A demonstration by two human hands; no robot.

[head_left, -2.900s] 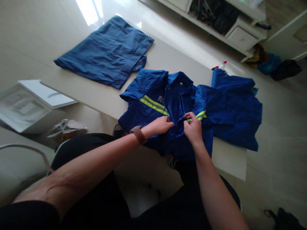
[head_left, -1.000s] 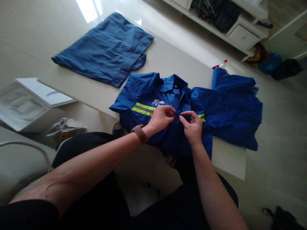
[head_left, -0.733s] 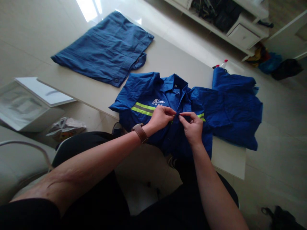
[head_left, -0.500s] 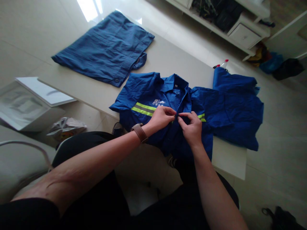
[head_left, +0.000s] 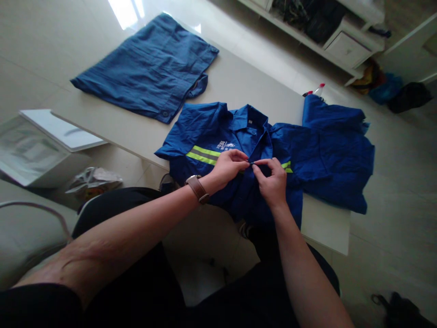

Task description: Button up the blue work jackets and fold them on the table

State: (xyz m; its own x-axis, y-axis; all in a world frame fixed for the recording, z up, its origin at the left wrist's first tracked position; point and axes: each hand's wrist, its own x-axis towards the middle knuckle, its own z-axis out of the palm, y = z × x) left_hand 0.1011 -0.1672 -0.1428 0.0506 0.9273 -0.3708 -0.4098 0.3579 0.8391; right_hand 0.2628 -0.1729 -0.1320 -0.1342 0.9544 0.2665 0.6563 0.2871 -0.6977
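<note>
A blue work jacket [head_left: 205, 125] with yellow-green reflective strips lies front up, its collar pointing away from me and its lower part hanging over the table edge. My left hand [head_left: 229, 167], with a watch [head_left: 197, 188] on the wrist, pinches the front placket at chest height. Close against it, my right hand [head_left: 272, 179] pinches the same placket between thumb and forefinger. The fingertips nearly meet around a small dark spot, perhaps a button; it is too small to make out. White lettering shows on the chest above my left hand.
Folded blue trousers [head_left: 146, 68] lie on the table [head_left: 269, 98] at the far left. More blue cloth [head_left: 341, 159] lies at its right end, by a bottle with a red cap [head_left: 320, 89]. A white cabinet [head_left: 348, 49] stands beyond; a white box [head_left: 44, 150] is left.
Both hands stay at the same place on the placket, with only slight finger movement. The left fingertips have edged closer to the right ones. The view has shifted a little.
</note>
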